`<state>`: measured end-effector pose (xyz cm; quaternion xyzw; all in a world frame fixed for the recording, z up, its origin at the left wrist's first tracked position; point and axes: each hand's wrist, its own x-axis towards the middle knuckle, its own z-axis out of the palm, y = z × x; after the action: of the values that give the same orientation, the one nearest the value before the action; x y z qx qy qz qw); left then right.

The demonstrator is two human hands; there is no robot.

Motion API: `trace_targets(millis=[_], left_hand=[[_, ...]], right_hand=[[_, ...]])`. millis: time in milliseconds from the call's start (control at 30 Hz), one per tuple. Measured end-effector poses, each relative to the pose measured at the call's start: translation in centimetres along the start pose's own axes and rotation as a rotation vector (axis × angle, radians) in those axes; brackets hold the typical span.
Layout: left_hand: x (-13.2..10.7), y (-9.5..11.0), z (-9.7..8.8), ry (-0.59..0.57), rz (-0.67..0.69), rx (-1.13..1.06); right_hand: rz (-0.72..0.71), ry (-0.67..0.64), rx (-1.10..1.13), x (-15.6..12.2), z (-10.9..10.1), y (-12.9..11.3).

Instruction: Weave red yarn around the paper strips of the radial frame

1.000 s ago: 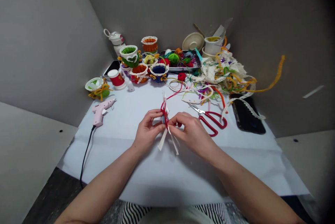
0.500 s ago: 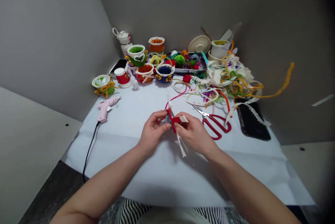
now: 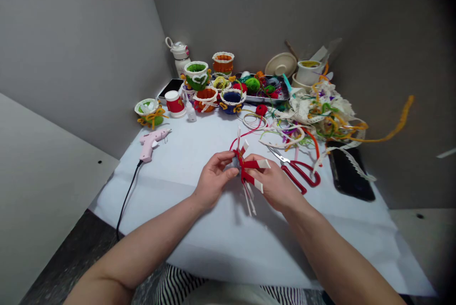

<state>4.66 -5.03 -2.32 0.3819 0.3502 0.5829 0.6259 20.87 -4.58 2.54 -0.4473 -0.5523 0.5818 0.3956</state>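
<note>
Both my hands meet over the middle of the white table [image 3: 199,238]. My left hand [image 3: 213,179] pinches a small bundle of white strips wound with red cord [image 3: 245,168] from the left. My right hand [image 3: 274,184] grips the same bundle from the right, fingers curled around it. Several white strips [image 3: 250,199] stick out below and above my fingers. A red cord [image 3: 249,132] runs from the bundle back toward the pile of trimmings.
Red-handled scissors [image 3: 301,174] lie just right of my right hand, a black phone [image 3: 351,176] beyond them. A pink glue gun [image 3: 151,142] with black cable lies at left. Decorated cups [image 3: 204,86], a tray of yarn balls [image 3: 261,86] and tangled lace and cords [image 3: 320,112] crowd the back.
The bundle has been turned in my hands, so more strips now splay out to the right. The view has swung left, shifting everything rightward in the picture.
</note>
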Motion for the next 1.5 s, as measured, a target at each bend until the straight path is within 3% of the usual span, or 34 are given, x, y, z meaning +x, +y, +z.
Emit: trace_targets(millis=[200,600,767,1033,1133,1233,1367,1500], left_hand=[[0.0,0.3,0.3,-0.025,-0.035,-0.084],[0.2,0.3,0.3,-0.032,-0.094,-0.147],[0.1,0.3,0.4,-0.081,-0.193,-0.154],[0.0,0.7,0.2,-0.118,-0.298,-0.091],[0.3,0.7,0.0,-0.122,-0.351,-0.152],[0.6,0.6,-0.3,-0.149,-0.388,-0.222],[0.8,0.5,-0.6,-0.162,-0.415,-0.208],[0.5,0.6,-1.1,-0.14,-0.4,-0.211]], right_hand=[[-0.06,0.069,-0.086,-0.2,0.5,-0.7],[-0.029,0.082,-0.058,-0.3,0.5,-0.8],[0.002,0.076,-0.056,-0.2,0.4,-0.5],[-0.064,0.082,-0.059,-0.2,0.8,0.3],[-0.149,0.184,-0.167,-0.3,0.5,0.4],[-0.321,0.304,-0.333,-0.4,0.0,0.4],[-0.591,0.279,-0.576,-0.2,-0.4,0.5],[-0.711,0.258,-0.736,0.2,-0.3,0.9]])
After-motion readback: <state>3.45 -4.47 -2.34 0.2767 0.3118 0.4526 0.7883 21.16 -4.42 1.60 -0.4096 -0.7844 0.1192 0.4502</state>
